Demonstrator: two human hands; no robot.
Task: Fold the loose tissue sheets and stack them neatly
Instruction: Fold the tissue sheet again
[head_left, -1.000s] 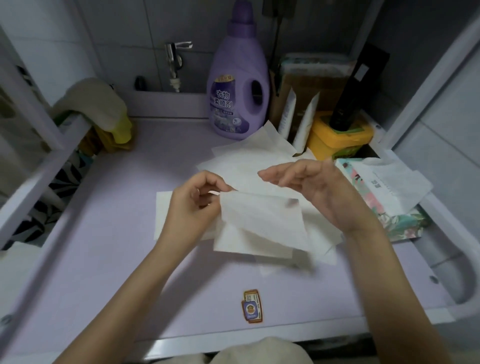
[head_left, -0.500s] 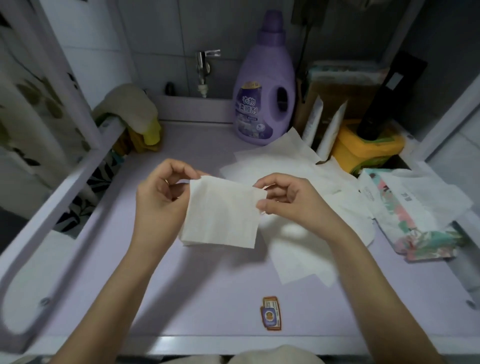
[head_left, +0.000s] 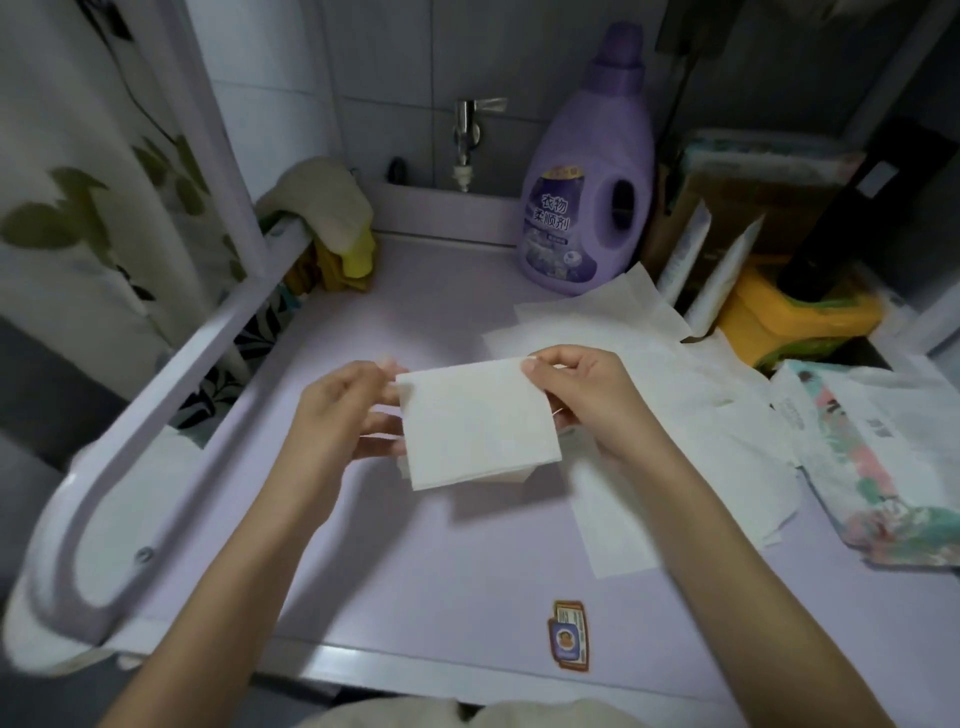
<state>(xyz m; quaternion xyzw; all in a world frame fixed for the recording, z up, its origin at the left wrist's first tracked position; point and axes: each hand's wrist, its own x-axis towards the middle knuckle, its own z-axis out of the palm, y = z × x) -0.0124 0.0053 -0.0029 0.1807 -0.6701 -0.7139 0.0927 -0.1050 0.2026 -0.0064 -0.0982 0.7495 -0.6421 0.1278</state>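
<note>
Folded tissue (head_left: 478, 426): white, roughly rectangular, slightly tilted, flat face up, soft embossed texture. It is held just above the tabletop (head_left: 415, 561), mid-frame, and casts a shadow below it. More white edge peeks out under its bottom and left edges; can't tell if that's its own layer or a separate sheet.

Left grip (head_left: 343, 410): thumb on top at the upper left corner, fingers underneath, pinching the tissue.
Right grip (head_left: 587, 400): thumb and forefinger pinching the upper right corner, other fingers curled behind the right edge.

Loose sheets (head_left: 675, 415): unfolded, overlapping messily, flat on the tabletop right of the hands and running back toward the bottle (head_left: 587, 171).

Containers:
- Tissue pack (head_left: 893, 499): floral wrap, lying at the right edge, with one sheet (head_left: 883, 395) sticking out the top.
- Yellow tub (head_left: 795, 317): back right, lid on, contents not visible. A black item (head_left: 831, 234) stands on it.
- Purple bottle: capped, upright at the back, touching the far sheet corner.

Two white sachets (head_left: 685, 249) lean between the bottle and the tub.
</note>
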